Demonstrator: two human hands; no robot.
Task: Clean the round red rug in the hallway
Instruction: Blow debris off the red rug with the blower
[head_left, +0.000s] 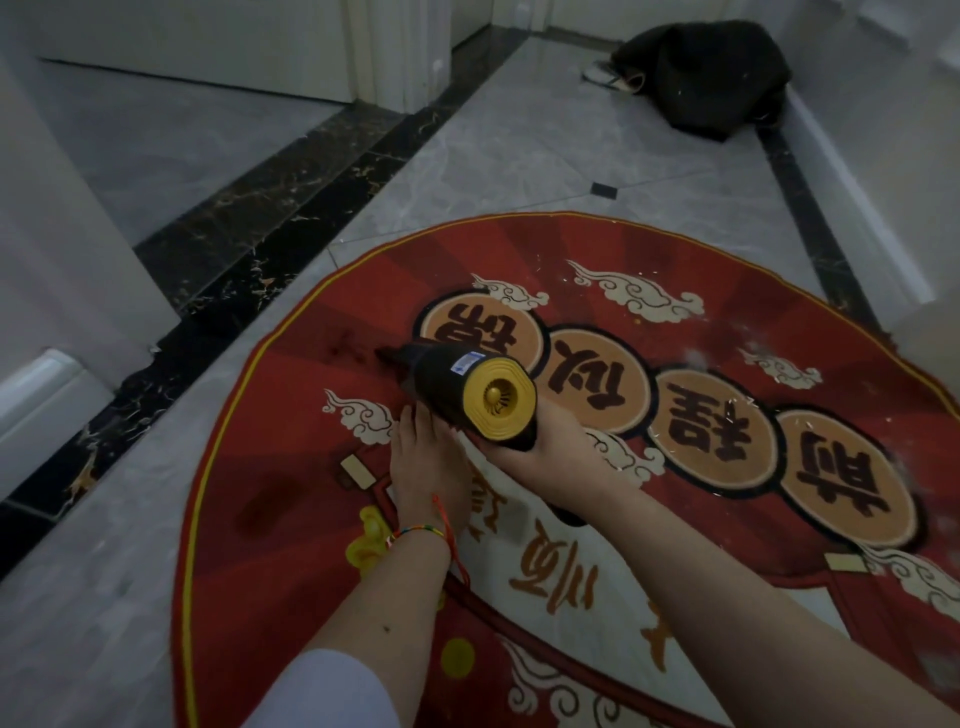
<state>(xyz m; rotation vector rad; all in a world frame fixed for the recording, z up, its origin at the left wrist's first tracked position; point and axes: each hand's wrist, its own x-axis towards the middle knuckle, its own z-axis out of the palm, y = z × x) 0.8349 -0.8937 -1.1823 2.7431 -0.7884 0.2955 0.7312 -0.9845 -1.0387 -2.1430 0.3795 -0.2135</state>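
The round red rug (779, 322) with gold trim, cloud motifs and orange character discs lies on the grey floor and fills the lower right of the view. Small white scraps dot its far right part. My right hand (550, 449) grips the handle of a black handheld vacuum (441, 387) with a yellow rear end. Its nozzle points away at the rug's left part. My left hand (423, 467) reaches under the vacuum's body with fingers extended, touching it near the front. A coloured string bracelet sits on my left wrist.
A black marble strip (249, 228) runs diagonally across the grey tile floor (519, 156) left of the rug. A dark bag (711, 73) and a shoe lie in the far corner by the white wall. White door frames stand at left and back.
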